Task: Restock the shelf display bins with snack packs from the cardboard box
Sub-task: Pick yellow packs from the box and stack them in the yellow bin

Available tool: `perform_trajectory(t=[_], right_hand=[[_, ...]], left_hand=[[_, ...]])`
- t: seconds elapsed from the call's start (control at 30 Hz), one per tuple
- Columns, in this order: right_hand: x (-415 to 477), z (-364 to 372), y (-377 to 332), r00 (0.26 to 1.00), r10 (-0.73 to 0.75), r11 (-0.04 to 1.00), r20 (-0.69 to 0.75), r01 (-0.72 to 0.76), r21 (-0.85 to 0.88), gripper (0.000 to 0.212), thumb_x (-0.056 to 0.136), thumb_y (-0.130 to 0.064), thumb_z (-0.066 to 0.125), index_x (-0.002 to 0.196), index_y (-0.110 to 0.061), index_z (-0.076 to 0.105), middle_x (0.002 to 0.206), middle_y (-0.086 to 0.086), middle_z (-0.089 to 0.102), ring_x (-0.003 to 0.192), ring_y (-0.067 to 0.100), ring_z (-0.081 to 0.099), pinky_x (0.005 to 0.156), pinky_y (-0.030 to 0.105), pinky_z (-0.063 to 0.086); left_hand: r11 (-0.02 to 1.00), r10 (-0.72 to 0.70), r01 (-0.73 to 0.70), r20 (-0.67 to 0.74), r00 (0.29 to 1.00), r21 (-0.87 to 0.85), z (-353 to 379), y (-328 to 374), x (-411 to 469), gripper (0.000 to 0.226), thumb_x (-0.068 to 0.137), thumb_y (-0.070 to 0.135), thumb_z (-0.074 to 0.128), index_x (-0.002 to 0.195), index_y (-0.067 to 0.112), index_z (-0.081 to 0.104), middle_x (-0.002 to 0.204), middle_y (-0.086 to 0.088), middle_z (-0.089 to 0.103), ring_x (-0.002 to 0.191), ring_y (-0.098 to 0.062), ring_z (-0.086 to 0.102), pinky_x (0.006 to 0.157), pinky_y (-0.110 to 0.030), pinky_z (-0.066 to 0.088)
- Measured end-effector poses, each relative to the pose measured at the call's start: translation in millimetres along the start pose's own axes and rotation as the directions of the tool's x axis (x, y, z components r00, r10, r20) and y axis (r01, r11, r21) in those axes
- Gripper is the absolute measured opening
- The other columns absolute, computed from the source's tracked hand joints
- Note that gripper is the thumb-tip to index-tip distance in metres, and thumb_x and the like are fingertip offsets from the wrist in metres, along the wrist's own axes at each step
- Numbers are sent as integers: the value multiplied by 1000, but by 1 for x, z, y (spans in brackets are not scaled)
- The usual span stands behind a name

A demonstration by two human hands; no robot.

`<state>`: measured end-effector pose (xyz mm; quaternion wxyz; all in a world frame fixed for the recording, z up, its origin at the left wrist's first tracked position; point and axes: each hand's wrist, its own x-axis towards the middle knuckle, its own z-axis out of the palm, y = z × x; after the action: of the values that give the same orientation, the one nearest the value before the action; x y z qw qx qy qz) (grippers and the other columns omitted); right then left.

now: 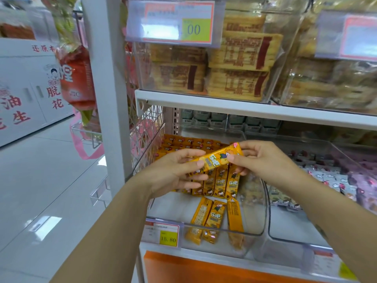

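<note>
Now, snack pack (222, 155): held above the bin (264, 211).
Left hand (173, 172): closed around it.
Right hand (263, 160): closed around it.

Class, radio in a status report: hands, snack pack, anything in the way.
Left hand, right hand: both pinch one orange snack pack. Held over clear bin, not yet placed. Way looks clear.

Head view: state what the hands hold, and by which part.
A yellow snack pack: the left hand pinches its left end, the right hand its right end, above the clear bin.
</note>
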<state>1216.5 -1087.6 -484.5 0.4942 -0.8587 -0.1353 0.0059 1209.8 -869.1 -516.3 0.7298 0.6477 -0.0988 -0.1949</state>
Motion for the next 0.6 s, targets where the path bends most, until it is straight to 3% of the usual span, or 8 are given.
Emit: perform_trajectory(t=[0.13,0.2,0.3,0.37,0.43,0.47,0.53,0.6], right_hand=[[2,3,-6,999,-21,1000,-29,22,21,36,83,-24,70,118,-22,60,99,-3,70,83,10,68,71,28,58],[4,5,-12,994,-96,992,-53,91,-86,34,82,-26,71,113,-33,58,100,-5,68,85,10,66,75,31,57],[9,4,-16,972,-172,963,-160,131,-238,36,80,-29,73,111,-35,55,103,-6,62,82,11,62,69,27,53],[11,2,-16,961,-192,936,-200,118,-333,37,80,-30,74,109,-32,51,103,-6,58,79,10,58,60,19,45],[12,3,-16,975,-181,904,-130,113,-412,37,79,-30,75,108,-29,52,103,-5,60,82,7,57,60,12,42],[12,6,-16,983,-167,890,-77,117,-441,39,78,-30,76,110,-28,53,108,-5,61,89,7,58,68,12,44],[14,15,-15,990,-140,866,3,124,-484,47,76,-31,78,117,-27,55,122,-5,58,108,9,55,87,23,48],[17,24,-15,991,-123,843,49,130,-522,50,75,-32,78,119,-27,55,127,-6,55,111,9,52,89,30,48]], left_hand=[[985,29,-19,-56,998,174,2,-1,2,27,90,13,61,115,23,58,115,0,65,97,-12,65,81,-27,54],[958,95,-71,-75,993,278,4,1,7,26,90,15,63,112,27,59,113,4,67,96,-10,64,86,-28,51],[883,270,-159,-199,942,441,-1,2,15,28,90,11,63,110,29,58,118,2,64,95,-9,63,82,-22,48],[778,379,-106,-328,866,620,-12,-1,19,33,91,9,62,120,25,58,124,3,60,97,-10,60,79,-20,45],[694,402,-10,-376,835,720,-20,-5,22,37,92,10,60,127,22,56,127,3,56,96,-9,54,78,-21,42],[651,395,27,-369,841,759,-23,-8,23,38,92,12,60,129,23,55,128,3,54,96,-10,54,76,-21,42],[564,374,70,-330,866,823,-26,-11,27,43,91,15,62,132,26,52,134,2,50,103,-14,55,79,-23,44],[502,354,86,-295,888,861,-27,-11,32,49,90,17,65,135,27,50,137,-1,48,111,-18,55,86,-26,43]])
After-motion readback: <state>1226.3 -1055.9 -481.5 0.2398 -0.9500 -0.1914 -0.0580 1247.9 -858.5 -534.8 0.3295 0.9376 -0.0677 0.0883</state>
